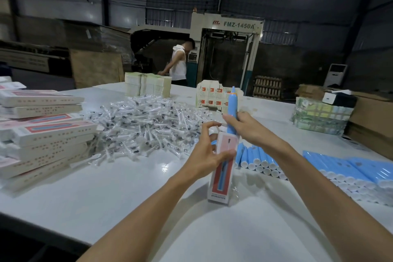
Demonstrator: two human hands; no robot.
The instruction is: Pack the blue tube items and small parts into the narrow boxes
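Observation:
My left hand (pixel 207 151) grips a narrow pink and white box (pixel 221 176), held upright above the white table (pixel 106 187). My right hand (pixel 244 125) holds a blue tube (pixel 232 106) upright, with its lower end inside the box's open top. A small wrapped part seems to sit between my left fingers near the box mouth, too blurred to confirm. More blue tubes (pixel 258 159) lie in rows to the right. A big heap of small wrapped parts (pixel 146 125) covers the table's middle.
Filled narrow boxes (pixel 42 132) are stacked at the left. Piles of flat box blanks (pixel 147 86) and printed sheets (pixel 212 95) stand at the far edge. Bundled packs (pixel 319 117) and cardboard cartons (pixel 372 117) sit at the right. A person (pixel 179 61) stands by a machine behind the table.

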